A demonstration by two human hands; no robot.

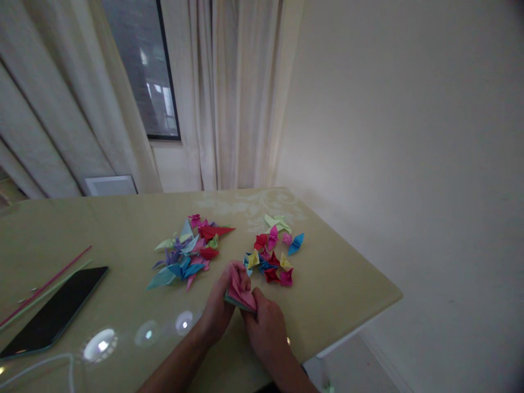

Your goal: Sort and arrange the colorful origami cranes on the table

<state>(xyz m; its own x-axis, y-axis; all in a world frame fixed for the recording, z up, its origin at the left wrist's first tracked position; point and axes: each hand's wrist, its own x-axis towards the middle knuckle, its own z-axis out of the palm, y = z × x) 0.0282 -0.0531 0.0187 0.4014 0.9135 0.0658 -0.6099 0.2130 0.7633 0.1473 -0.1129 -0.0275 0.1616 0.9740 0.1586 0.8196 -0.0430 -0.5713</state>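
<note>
You hold the pink paper (241, 292) between both hands just above the table (347, 289), near its front edge and just short of the right-hand pile of folded pieces (272, 257). Your left hand (219, 307) pinches its far end, with fingers curled over the top. Your right hand (266, 327) is pressed together on the near corner. Judged by its look, the paper is very light, thin and limp where unfolded, stiffer along its creases, and easily crumpled or torn. Take it by the edges and corners with fingertips only. Its long axis runs from far-left to near-right, the narrower end seeming to point away from you; the folds themselves are too small to read. A second pile of folded pieces (186, 254) lies to the left, well apart.
</note>
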